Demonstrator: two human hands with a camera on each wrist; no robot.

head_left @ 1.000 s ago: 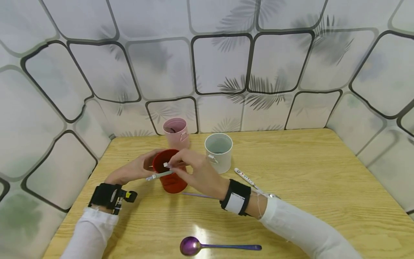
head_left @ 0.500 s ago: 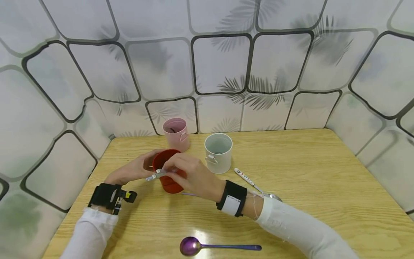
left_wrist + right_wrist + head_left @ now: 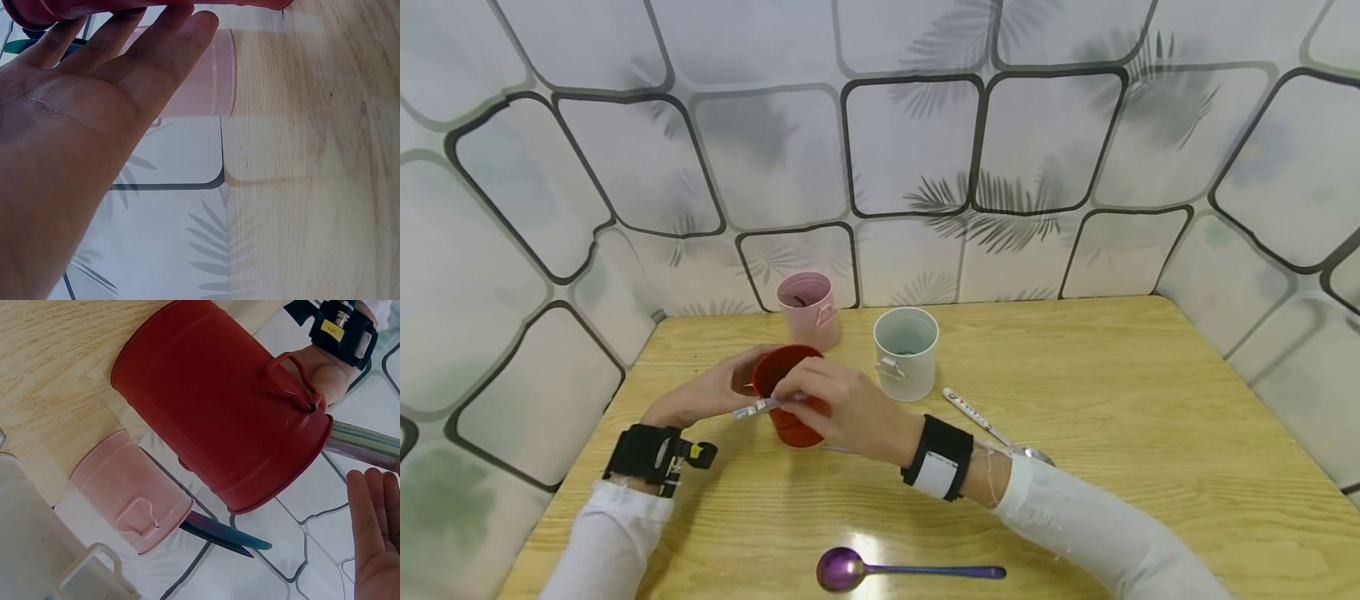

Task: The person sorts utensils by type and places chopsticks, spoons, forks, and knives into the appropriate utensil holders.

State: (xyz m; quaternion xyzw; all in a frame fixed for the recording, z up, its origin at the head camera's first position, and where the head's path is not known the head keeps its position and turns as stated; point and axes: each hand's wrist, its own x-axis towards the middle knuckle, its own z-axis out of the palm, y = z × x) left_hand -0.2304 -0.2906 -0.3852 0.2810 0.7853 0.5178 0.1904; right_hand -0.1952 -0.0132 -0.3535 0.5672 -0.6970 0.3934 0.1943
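A small red bucket [image 3: 792,429] stands toward the table's left, with its side handle showing in the right wrist view. My left hand [image 3: 711,390] holds it from the left; in the left wrist view the hand's fingers [image 3: 162,56] reach to its wall. Over the rim, my right hand [image 3: 846,408] pinches slim metal cutlery [image 3: 751,409], whose shiny ends stick out leftward. From the right wrist, flat greenish and mauve strips of that cutlery [image 3: 362,442] run out of the bucket's mouth. The right fingertips are partly out of that view.
Behind stand a pink bucket [image 3: 811,325] with knives [image 3: 228,534] in it and a white bucket [image 3: 908,375]. A spoon with a patterned white handle [image 3: 967,408] lies to the right, a purple spoon [image 3: 841,570] in front. A thin purple rod [image 3: 835,449] shows beside the red bucket.
My right hand has shifted slightly left over the red bucket. The cutlery ends, spread apart earlier, now lie close together. The left hand and the bucket stay put.
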